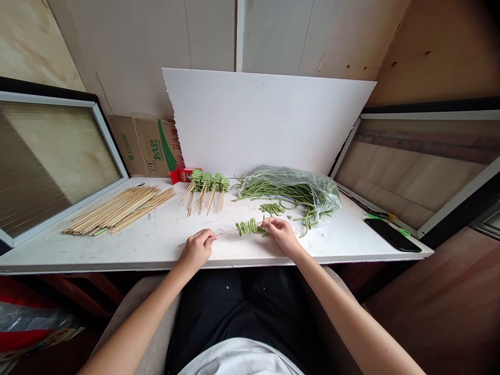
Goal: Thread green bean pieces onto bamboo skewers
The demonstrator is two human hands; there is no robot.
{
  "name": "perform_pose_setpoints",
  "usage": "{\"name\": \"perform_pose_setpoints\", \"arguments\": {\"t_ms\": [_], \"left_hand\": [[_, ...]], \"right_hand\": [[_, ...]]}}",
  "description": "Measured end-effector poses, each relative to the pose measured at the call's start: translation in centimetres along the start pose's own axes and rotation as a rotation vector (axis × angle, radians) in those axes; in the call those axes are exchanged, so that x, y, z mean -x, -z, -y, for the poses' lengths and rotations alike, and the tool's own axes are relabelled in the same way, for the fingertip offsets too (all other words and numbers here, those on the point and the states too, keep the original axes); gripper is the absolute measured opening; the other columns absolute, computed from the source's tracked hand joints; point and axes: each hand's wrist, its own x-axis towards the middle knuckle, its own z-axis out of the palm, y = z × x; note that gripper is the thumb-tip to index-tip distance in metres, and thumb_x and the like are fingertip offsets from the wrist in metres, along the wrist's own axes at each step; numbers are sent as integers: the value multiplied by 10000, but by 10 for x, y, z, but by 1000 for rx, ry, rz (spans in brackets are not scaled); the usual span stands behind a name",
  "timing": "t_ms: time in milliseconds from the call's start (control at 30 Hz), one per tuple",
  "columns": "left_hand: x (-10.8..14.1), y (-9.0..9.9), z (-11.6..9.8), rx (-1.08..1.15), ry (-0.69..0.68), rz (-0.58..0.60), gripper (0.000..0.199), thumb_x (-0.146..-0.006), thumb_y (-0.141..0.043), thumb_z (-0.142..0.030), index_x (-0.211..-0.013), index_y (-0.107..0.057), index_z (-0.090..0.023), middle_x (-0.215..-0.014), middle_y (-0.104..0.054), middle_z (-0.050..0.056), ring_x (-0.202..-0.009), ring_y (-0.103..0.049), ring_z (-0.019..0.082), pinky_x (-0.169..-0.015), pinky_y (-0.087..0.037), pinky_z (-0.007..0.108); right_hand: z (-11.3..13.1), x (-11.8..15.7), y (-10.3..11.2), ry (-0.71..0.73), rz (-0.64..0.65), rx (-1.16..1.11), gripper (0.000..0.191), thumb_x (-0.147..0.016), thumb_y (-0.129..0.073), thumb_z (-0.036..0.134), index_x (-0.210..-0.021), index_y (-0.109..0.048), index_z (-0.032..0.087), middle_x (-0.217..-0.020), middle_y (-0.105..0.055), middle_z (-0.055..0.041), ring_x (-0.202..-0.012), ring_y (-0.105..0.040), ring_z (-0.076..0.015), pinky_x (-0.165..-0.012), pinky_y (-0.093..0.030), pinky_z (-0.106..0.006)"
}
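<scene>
My left hand (198, 249) is closed around a thin wooden skewer (225, 233), held low over the white table. Short pieces of green bean (246, 227) sit side by side along the skewer, crosswise to it. At the skewer's right end, my right hand (282, 234) pinches a short bean piece (264, 221) between thumb and fingers. Just beyond that hand lies a small pile of cut bean pieces (272, 209). Long whole green beans (273, 190) spill from a clear plastic bag (326, 192) behind it.
Loose bare skewers (117, 208) lie in a heap at the left. Several filled bean skewers (209, 182) are stacked at the back, near a red packet (179, 175) and cardboard box (146, 148). A black phone (391, 235) and scissors (385, 215) rest at the right.
</scene>
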Motion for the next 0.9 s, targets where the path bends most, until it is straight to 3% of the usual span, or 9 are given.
{"name": "perform_pose_setpoints", "arguments": {"t_ms": [333, 533, 633, 767, 900], "left_hand": [[-1, -1, -1, 44, -7, -11, 207, -1009, -538, -235, -823, -625, -213, -743, -673, 5, -666, -614, 152, -656, -442, 259], [-4, -1, -4, 20, 28, -87, 206, -1001, -560, -248, -815, -637, -207, -716, -676, 2, -626, -596, 149, -630, -429, 260], [-4, -1, -4, 12, 46, -98, 203, -1000, -559, -249, -820, -643, -208, -730, -693, 7, -626, -601, 153, -627, -431, 265], [-4, -1, -5, 0, 49, -94, 191, -995, -552, -240, -832, -649, -212, -737, -701, 12, -637, -613, 160, -636, -441, 271], [-4, 0, -5, -1, 45, -95, 181, -987, -555, -236, -833, -649, -213, -739, -706, 14, -646, -626, 164, -639, -447, 272]], "right_hand": [[-9, 1, -13, -14, 50, 13, 428, -791, -782, 608, -878, -733, 192, -844, -724, -42, -764, -620, -187, -760, -475, -315], [2, -6, 6, 45, 35, 127, 428, -824, -775, 587, -1039, -777, 218, -1210, -745, -109, -1080, -683, -281, -882, -525, -362], [-1, -13, 25, 129, 27, 327, 401, -915, -684, 560, -1152, -765, 248, -1240, -737, -119, -1104, -673, -302, -881, -535, -410], [-7, -17, 42, 315, 111, 751, 275, -964, -642, 464, -1045, -794, 250, -1056, -757, -112, -1047, -617, -321, -917, -491, -475], [-10, -15, 44, 344, 204, 979, 145, -930, -707, 340, -976, -804, 243, -977, -746, -109, -987, -584, -314, -891, -474, -451]]}}
